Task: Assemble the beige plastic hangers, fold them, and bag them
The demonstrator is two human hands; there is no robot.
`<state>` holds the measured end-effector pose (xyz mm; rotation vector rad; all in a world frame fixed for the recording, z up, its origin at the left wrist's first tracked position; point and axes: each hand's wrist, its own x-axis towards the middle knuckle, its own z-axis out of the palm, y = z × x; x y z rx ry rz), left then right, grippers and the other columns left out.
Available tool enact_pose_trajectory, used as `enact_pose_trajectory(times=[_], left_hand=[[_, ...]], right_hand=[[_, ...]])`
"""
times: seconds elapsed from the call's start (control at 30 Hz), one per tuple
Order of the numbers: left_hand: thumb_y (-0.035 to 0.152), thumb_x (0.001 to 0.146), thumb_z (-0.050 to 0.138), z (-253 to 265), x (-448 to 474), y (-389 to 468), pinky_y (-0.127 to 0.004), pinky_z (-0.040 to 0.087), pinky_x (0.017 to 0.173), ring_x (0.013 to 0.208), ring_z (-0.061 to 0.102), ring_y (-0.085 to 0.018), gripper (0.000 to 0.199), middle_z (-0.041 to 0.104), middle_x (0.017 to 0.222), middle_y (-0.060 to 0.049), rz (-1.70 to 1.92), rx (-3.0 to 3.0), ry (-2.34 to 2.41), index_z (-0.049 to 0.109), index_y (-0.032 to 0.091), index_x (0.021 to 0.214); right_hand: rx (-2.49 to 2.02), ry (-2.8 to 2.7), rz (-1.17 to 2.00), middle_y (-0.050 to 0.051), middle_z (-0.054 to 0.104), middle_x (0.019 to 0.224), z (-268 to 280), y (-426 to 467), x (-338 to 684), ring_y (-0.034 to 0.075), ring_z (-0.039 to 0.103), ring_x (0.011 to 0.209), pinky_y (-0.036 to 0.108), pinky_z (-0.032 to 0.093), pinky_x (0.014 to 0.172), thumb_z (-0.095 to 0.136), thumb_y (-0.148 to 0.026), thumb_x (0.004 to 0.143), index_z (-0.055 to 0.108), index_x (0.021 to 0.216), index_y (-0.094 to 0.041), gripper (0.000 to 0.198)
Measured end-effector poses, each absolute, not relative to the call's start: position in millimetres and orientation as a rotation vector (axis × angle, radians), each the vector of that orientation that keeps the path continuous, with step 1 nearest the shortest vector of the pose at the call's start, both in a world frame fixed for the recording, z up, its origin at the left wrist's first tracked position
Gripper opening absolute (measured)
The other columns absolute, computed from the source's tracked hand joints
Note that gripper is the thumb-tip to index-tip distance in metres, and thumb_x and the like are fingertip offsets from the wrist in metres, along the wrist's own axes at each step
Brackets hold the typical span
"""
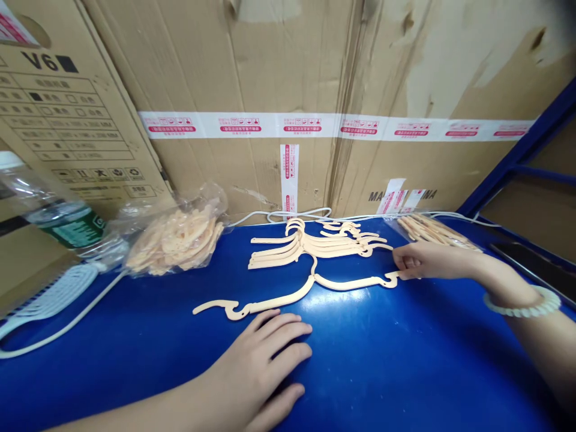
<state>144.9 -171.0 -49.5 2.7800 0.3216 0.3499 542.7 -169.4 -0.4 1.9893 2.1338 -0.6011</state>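
Note:
A beige folding clothes hanger (288,296) lies spread out on the blue tabletop (360,372), with a hooked end piece at each side. My right hand (423,261), wearing a beaded bracelet (524,303), pinches the tip of the hanger's right end piece. My left hand (265,360) rests palm down just in front of the hanger's left arm, fingers spread and holding nothing; its fingertips are close to the arm, and I cannot tell whether they touch. Behind the hanger sits a stack of similar beige hangers (276,255), their hooks overlapping.
At the left are a clear bag of flat beige parts (180,240), a water bottle (67,219) and a pale hairbrush (58,294). Another bag holds slim beige pieces (434,233) at the back right, near a dark phone-like object (535,264). Cardboard (234,174) and a white cable (297,213) line the back.

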Motion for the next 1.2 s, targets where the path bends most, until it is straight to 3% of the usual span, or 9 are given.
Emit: enact_pose_trajectory(times=[0.17,0.3,0.43,0.6,0.73,0.87,1.2], left_hand=[[0.015,0.088,0.054,-50,144,-172,-0.049,0.034,0.108,0.127,0.046,-0.03,0.038,0.054,0.137,-0.011,0.355,2.783,0.318,0.048,0.021,0.125],[0.015,0.086,0.055,-51,145,-171,-0.048,0.033,0.107,0.125,0.047,-0.03,0.038,0.055,0.136,-0.01,0.38,2.766,0.312,0.049,0.021,0.124],[0.017,0.085,0.057,-52,146,-170,-0.046,0.034,0.106,0.122,0.049,-0.03,0.037,0.056,0.134,-0.01,0.423,2.739,0.307,0.051,0.021,0.121],[0.018,0.088,0.055,-51,146,-171,-0.043,0.033,0.105,0.12,0.05,-0.027,0.031,0.058,0.131,-0.008,0.458,2.728,0.323,0.053,0.022,0.118],[0.019,0.088,0.055,-53,147,-172,-0.043,0.034,0.104,0.119,0.051,-0.027,0.028,0.059,0.129,-0.008,0.486,2.735,0.326,0.054,0.022,0.116],[0.021,0.088,0.056,-54,148,-173,-0.042,0.035,0.102,0.117,0.052,-0.027,0.026,0.06,0.128,-0.008,0.502,2.737,0.326,0.055,0.021,0.114],[0.023,0.089,0.055,-52,147,-172,-0.041,0.037,0.102,0.116,0.053,-0.026,0.025,0.061,0.127,-0.008,0.504,2.733,0.309,0.055,0.021,0.114]], right_hand=[[1.99,2.201,-0.584,0.004,0.065,0.072,-1,-171,553,0.02,0.059,0.065,0.029,0.042,0.058,0.055,-0.047,0.083,0.061,0.077,-0.021,0.028],[2.089,2.34,-0.349,0.006,0.066,0.079,2,-166,555,0.021,0.06,0.07,0.03,0.043,0.061,0.044,-0.048,0.09,0.061,0.097,-0.021,0.032],[2.167,2.508,-0.043,0.007,0.067,0.078,-1,-152,548,0.021,0.061,0.07,0.03,0.043,0.063,0.044,-0.039,0.09,0.06,0.098,-0.018,0.027],[2.234,2.525,0.006,0.007,0.071,0.083,-15,-109,547,0.019,0.064,0.073,0.03,0.047,0.067,0.048,-0.022,0.087,0.06,0.109,-0.015,0.026],[2.222,2.499,-0.024,0.004,0.07,0.08,-23,-72,545,0.017,0.065,0.073,0.031,0.049,0.07,0.058,-0.023,0.088,0.065,0.097,-0.014,0.015],[2.159,2.516,-0.107,0.001,0.07,0.079,-27,-54,536,0.015,0.065,0.071,0.032,0.052,0.071,0.063,-0.036,0.09,0.067,0.088,-0.015,0.022],[2.168,2.487,-0.13,0.004,0.075,0.076,-24,-54,527,0.018,0.07,0.071,0.023,0.047,0.06,0.067,-0.032,0.08,0.072,0.081,-0.018,0.016]])
